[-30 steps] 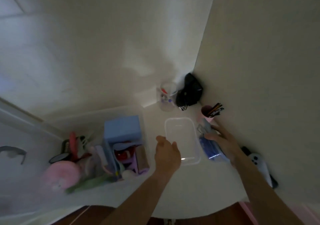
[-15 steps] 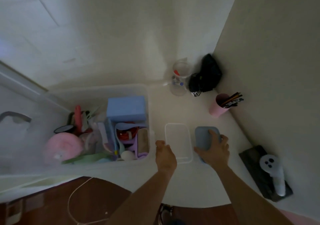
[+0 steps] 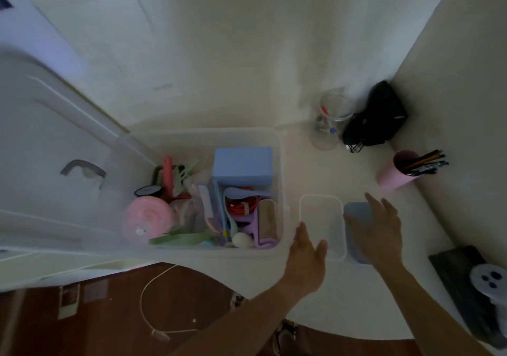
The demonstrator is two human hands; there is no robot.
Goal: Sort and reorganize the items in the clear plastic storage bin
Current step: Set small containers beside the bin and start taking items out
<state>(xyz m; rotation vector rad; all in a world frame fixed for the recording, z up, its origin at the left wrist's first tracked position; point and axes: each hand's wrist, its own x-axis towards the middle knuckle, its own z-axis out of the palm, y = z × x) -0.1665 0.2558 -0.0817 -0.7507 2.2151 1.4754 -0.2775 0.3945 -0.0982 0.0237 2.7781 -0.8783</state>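
Bin (image 3: 282, 180) sits left on the surface, crammed with items. Right of it, an empty tub (image 3: 321, 225) waits, probably for sorting. Left hand (image 3: 307, 257) and right hand (image 3: 380, 229) hover open, holding nothing.

White worktop (image 3: 323, 169), curved front edge, set into a corner. Directly on it: clear storage bin (image 3: 282, 163) at left; small clear container (image 3: 322, 204) just beside a blue-grey lid (image 3: 356, 213); glass jar (image 3: 330, 122) and black object (image 3: 381, 114) at the back; pink cup (image 3: 392, 177) of pencils; dark tray (image 3: 461, 270) at right.
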